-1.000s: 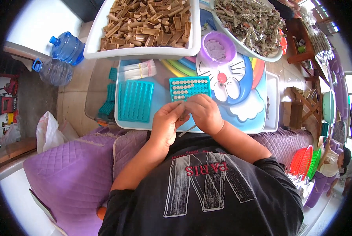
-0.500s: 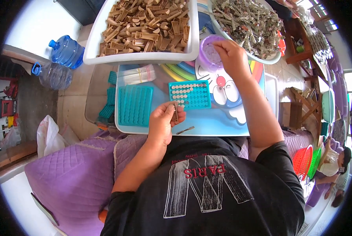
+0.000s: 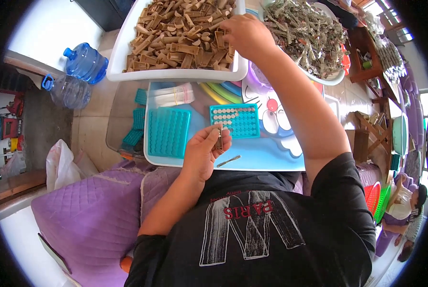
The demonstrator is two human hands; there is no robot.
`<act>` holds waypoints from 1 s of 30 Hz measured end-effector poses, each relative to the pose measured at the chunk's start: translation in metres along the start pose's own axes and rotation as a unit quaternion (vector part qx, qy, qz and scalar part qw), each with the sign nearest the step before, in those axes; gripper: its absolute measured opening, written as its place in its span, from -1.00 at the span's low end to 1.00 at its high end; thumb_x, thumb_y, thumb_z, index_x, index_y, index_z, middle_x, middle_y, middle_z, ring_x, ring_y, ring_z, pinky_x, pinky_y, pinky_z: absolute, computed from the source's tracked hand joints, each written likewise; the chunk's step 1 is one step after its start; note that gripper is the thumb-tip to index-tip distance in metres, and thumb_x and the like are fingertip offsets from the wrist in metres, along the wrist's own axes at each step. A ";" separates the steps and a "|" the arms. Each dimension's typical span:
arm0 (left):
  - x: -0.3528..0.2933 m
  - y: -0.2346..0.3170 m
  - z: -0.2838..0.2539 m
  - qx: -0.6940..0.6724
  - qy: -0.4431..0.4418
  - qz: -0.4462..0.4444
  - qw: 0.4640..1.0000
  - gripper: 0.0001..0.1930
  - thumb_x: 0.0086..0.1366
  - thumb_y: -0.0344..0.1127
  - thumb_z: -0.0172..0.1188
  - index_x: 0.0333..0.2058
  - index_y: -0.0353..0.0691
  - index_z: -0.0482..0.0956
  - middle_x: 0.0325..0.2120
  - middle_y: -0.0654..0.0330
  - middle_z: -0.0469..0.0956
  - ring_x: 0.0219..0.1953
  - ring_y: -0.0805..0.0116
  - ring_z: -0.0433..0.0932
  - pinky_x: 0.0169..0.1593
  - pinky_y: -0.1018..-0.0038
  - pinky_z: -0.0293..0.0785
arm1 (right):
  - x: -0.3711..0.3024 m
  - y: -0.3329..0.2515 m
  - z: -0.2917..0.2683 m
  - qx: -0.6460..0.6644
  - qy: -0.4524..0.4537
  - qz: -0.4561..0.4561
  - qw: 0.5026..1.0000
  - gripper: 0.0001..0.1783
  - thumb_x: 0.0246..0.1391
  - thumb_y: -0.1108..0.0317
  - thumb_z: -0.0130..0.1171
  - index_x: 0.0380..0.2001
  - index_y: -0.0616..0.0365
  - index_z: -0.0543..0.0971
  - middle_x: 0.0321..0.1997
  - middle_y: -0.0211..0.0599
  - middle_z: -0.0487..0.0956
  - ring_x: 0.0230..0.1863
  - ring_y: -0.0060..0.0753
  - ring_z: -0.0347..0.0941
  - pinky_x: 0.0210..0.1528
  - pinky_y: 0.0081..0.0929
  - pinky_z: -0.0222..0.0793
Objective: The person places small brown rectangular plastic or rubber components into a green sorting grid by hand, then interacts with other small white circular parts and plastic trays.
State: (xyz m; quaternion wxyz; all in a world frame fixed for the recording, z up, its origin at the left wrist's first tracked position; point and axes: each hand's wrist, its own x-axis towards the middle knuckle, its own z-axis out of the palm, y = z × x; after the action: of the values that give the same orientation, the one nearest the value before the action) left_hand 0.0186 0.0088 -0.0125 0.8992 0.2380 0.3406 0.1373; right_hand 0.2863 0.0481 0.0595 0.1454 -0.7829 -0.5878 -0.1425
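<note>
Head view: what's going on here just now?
A person's bare left hand holds a small brown trough-shaped piece above a pale blue printed work surface. The bare right hand is over the right side of a large white plastic tub of loose brown pieces; whether it grips one is unclear. A teal rectangular tray, partly filled with small whitish discs, lies beyond the left hand.

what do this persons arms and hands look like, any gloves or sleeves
The left hand and right hand are bare, with no gloves or watch showing. The black T-shirt has short, loose sleeves that leave both forearms uncovered. Its front carries white, streaky block shapes and red lettering.
</note>
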 end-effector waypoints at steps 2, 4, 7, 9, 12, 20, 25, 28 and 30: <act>0.001 0.001 -0.002 0.002 -0.002 0.000 1.000 -0.78 0.27 -0.34 0.05 -0.16 -0.32 0.45 -0.28 0.08 0.55 -0.28 0.34 0.56 -0.18 0.43 0.53 | 0.008 -0.009 0.001 -0.015 -0.046 0.004 0.999 -0.59 -0.11 0.23 0.19 -0.10 -0.07 0.49 -0.13 -0.34 0.50 0.01 -0.21 0.33 0.06 -0.27 0.25; 0.001 0.001 -0.002 0.004 -0.006 -0.002 1.000 -0.78 0.27 -0.33 0.05 -0.16 -0.31 0.46 -0.28 0.08 0.55 -0.27 0.34 0.56 -0.18 0.44 0.53 | 0.013 -0.013 0.004 -0.092 -0.152 -0.005 0.984 -0.53 -0.13 0.22 0.21 -0.05 -0.10 0.47 -0.09 -0.37 0.50 0.04 -0.26 0.31 0.10 -0.27 0.20; 0.000 0.004 0.000 0.015 -0.005 -0.004 1.000 -0.77 0.28 -0.32 0.04 -0.15 -0.32 0.45 -0.27 0.08 0.55 -0.26 0.34 0.56 -0.17 0.44 0.53 | 0.015 -0.016 0.003 -0.105 -0.163 -0.010 0.981 -0.49 -0.17 0.26 0.23 -0.03 -0.08 0.46 -0.08 -0.37 0.49 0.07 -0.27 0.29 0.14 -0.28 0.16; 0.000 0.003 -0.001 0.010 -0.026 -0.002 1.000 -0.76 0.28 -0.32 0.03 -0.15 -0.32 0.45 -0.27 0.08 0.55 -0.26 0.33 0.56 -0.16 0.44 0.53 | 0.009 -0.018 -0.001 -0.080 -0.098 -0.001 0.992 -0.47 -0.20 0.26 0.25 -0.04 -0.06 0.46 -0.09 -0.35 0.48 0.05 -0.26 0.30 0.13 -0.27 0.17; 0.001 0.004 -0.005 0.016 -0.031 -0.002 0.999 -0.76 0.28 -0.32 0.03 -0.14 -0.33 0.44 -0.27 0.08 0.55 -0.25 0.33 0.57 -0.15 0.44 0.54 | -0.010 -0.023 -0.018 -0.003 0.032 -0.012 0.999 -0.47 -0.26 0.30 0.27 -0.09 0.01 0.47 -0.11 -0.30 0.48 0.00 -0.23 0.33 0.07 -0.28 0.22; -0.005 0.004 -0.004 0.010 -0.030 -0.008 0.999 -0.78 0.26 -0.33 0.05 -0.17 -0.31 0.46 -0.26 0.06 0.55 -0.23 0.32 0.57 -0.14 0.42 0.54 | -0.157 -0.042 -0.046 0.222 0.090 0.146 0.960 -0.64 -0.27 0.39 0.27 -0.31 0.17 0.44 -0.29 -0.19 0.46 -0.23 -0.11 0.42 -0.13 -0.34 0.33; -0.007 0.000 0.002 0.018 -0.049 -0.012 0.999 -0.81 0.26 -0.34 0.06 -0.18 -0.29 0.47 -0.26 0.06 0.56 -0.23 0.29 0.57 -0.14 0.38 0.54 | -0.257 -0.021 0.002 0.186 0.085 0.231 0.951 -0.61 -0.27 0.42 0.24 -0.27 0.19 0.42 -0.15 -0.16 0.48 -0.07 -0.07 0.40 -0.01 -0.30 0.28; -0.010 0.000 0.005 0.019 -0.056 -0.012 0.998 -0.81 0.26 -0.34 0.06 -0.18 -0.27 0.46 -0.26 0.05 0.55 -0.23 0.28 0.57 -0.14 0.38 0.54 | -0.276 -0.018 0.002 0.137 0.066 0.206 0.967 -0.56 -0.28 0.44 0.23 -0.20 0.19 0.41 -0.08 -0.16 0.48 0.02 -0.05 0.36 0.08 -0.25 0.22; -0.011 -0.001 0.007 0.023 -0.061 -0.010 0.998 -0.81 0.26 -0.33 0.07 -0.18 -0.26 0.46 -0.25 0.05 0.55 -0.23 0.28 0.57 -0.15 0.38 0.54 | -0.281 -0.020 -0.004 0.096 0.056 0.213 0.971 -0.49 -0.29 0.41 0.24 -0.14 0.17 0.41 -0.05 -0.17 0.46 0.08 -0.05 0.31 0.12 -0.23 0.18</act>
State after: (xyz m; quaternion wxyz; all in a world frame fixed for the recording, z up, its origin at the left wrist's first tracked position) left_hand 0.0152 0.0012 -0.0021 0.9141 0.2628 0.2901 0.1056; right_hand 0.1915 -0.1951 -0.0465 0.2797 -0.8633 -0.4092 -0.0946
